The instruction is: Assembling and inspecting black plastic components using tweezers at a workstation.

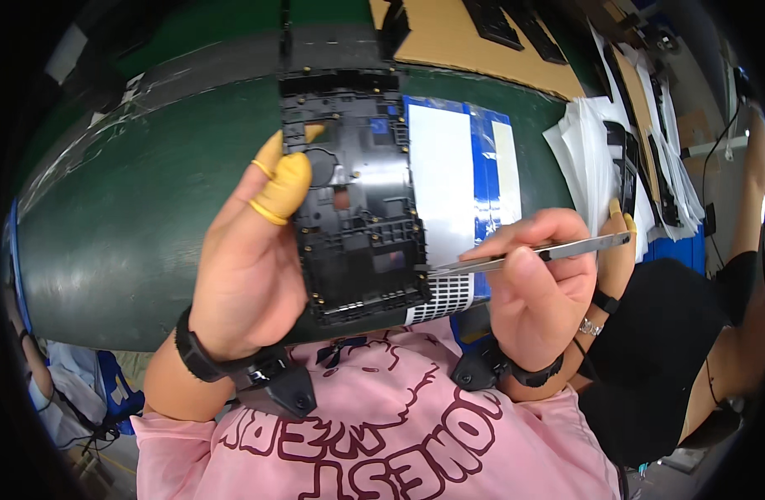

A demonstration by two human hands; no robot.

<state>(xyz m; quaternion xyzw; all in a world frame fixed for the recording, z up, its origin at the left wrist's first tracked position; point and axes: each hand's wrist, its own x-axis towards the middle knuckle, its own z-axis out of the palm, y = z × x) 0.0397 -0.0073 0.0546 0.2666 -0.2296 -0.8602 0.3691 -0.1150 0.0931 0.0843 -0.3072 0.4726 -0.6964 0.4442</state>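
Observation:
A black plastic frame (362, 208) with ribs, cut-outs and small brass-coloured inserts stands raised in front of me. My left hand (253, 258) grips its left edge, with yellow finger cots (284, 187) on the thumb and a finger. In my right hand (545, 287) is a pair of metal tweezers (557, 250), pinched between thumb and fingers. Their tips reach the lower right edge of the frame; whether they hold anything there is too small to tell.
Behind the frame, a white sheet (441, 175) and blue film (486, 200) lie on the green table (132, 217). Cardboard (474, 54) with black parts is at the back. A co-worker in black (649, 358) sits at right, a hand by white sheets (578, 150).

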